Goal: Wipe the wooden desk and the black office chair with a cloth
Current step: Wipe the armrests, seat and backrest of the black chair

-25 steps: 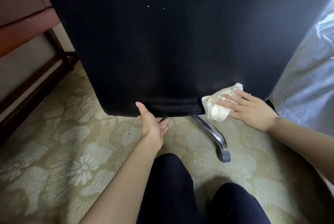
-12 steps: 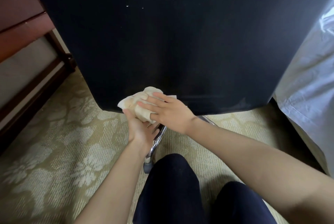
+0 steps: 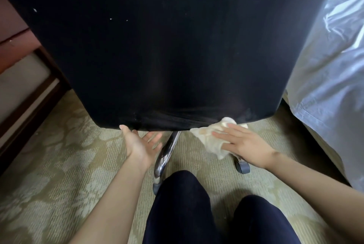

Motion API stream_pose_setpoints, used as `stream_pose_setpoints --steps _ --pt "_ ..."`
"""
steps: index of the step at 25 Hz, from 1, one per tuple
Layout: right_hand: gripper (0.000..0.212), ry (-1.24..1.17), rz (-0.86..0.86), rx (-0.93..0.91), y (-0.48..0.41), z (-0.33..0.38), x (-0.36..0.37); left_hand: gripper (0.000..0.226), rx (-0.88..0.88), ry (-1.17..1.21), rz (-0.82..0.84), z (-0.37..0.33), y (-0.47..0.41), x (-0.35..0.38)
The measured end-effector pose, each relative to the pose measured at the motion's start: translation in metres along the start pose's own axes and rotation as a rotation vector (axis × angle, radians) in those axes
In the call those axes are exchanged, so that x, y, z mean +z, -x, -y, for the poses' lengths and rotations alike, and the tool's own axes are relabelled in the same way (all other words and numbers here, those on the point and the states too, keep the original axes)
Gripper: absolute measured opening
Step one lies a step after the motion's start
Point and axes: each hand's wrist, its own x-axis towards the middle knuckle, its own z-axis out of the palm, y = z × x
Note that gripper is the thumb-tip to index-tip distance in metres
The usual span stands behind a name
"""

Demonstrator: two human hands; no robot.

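Where chair point(image 3: 157, 46) ends, chrome legs point(image 3: 167, 151) cross carpet point(image 3: 59, 165).

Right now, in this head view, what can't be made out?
Chair seat and top: hidden behind the black chair back, which runs past the top edge.
Wooden desk: only a corner shows, and the left edge cuts off its top.
Cloth: partly covered by the right hand.
Left hand: cannot tell whether its thumb touches the chair's lower edge.

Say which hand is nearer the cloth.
Right. The right hand lies flat on the cloth at the chair's lower edge; the left hand is apart to its left, thumb at that edge.
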Motion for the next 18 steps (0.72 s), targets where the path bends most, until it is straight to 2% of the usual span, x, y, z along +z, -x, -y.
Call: stream_pose_setpoints --steps 2,4,6,7,9,12,14,16,18 --pt "0.027 -0.182 -0.028 0.253 0.038 0.002 -0.003 0.070 0.004 -0.008 -0.018 0.002 0.000 0.002" --pt "0.028 -0.402 -0.140 0.676 0.062 0.016 -0.012 0.069 0.010 -0.025 -0.021 0.007 0.000 0.007" --pt "0.028 -0.583 -0.475 1.140 0.061 0.026 -0.018 0.070 -0.008 -0.037 -0.001 0.013 0.002 0.014" --pt "0.032 -0.640 -0.657 1.315 0.052 0.027 -0.020 0.070 -0.025 -0.036 0.017 0.016 0.003 0.018" --pt "0.034 -0.682 -0.928 1.501 0.026 0.021 -0.024 0.069 -0.048 -0.031 0.045 0.021 0.006 0.024" --pt "0.029 -0.663 -1.160 1.571 -0.015 0.015 -0.022 0.068 -0.076 -0.010 0.067 0.023 0.003 0.024" --pt "0.019 -0.646 -1.200 1.544 -0.039 0.028 -0.020 0.072 -0.098 -0.014 0.093 0.021 0.000 0.021" --pt "0.011 -0.665 -1.136 1.436 -0.062 0.053 -0.009 0.076 -0.112 -0.023 0.123 0.019 -0.001 0.018" --pt "0.010 -0.750 -0.972 1.235 -0.083 0.083 0.005 0.077 -0.118 -0.015 0.150 0.019 -0.002 0.014"
